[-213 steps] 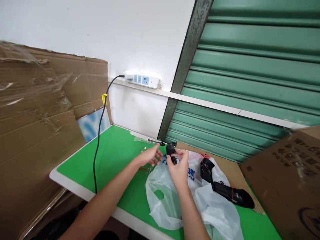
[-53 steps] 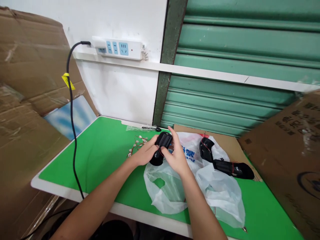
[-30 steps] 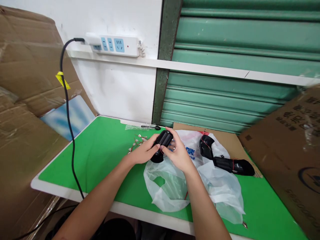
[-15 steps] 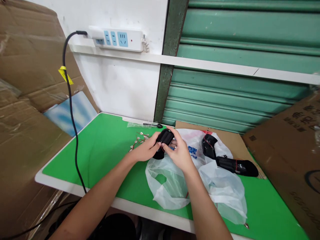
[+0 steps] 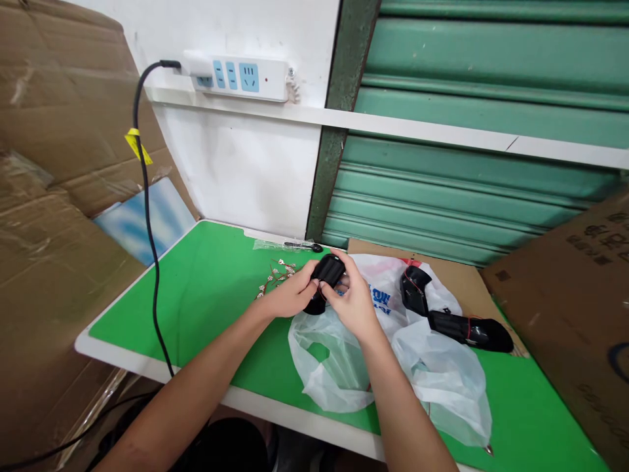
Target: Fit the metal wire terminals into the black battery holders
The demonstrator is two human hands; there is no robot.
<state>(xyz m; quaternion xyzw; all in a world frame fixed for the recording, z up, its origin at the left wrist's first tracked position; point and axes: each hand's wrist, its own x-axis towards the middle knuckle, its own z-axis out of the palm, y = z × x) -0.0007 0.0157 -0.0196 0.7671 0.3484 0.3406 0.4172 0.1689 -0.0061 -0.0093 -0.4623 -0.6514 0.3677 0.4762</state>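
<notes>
Both my hands grip one glossy black plastic part (image 5: 328,269) above the green tabletop. My left hand (image 5: 295,292) holds its left side, with the thumb on the front. My right hand (image 5: 354,298) wraps the right side, its thumb meeting the left thumb at the middle. The part's lower end shows below my left fingers; its exact kind is unclear. Just left of it lie several small metal pieces with red wires (image 5: 275,272). Under and right of my hands spreads a white plastic bag (image 5: 334,373), on which rest two similar black parts (image 5: 413,288) with thin red wires.
A black spoon-like item (image 5: 314,247) in clear wrap lies at the table's back edge. A black cable (image 5: 150,229) hangs from the power strip (image 5: 250,77) across the left side. Cardboard boxes (image 5: 560,288) flank the table (image 5: 132,328); a green shutter (image 5: 466,190) stands behind.
The camera view has shifted slightly, so the scene sits a little further right. My hands keep the same hold on the black plastic part.
</notes>
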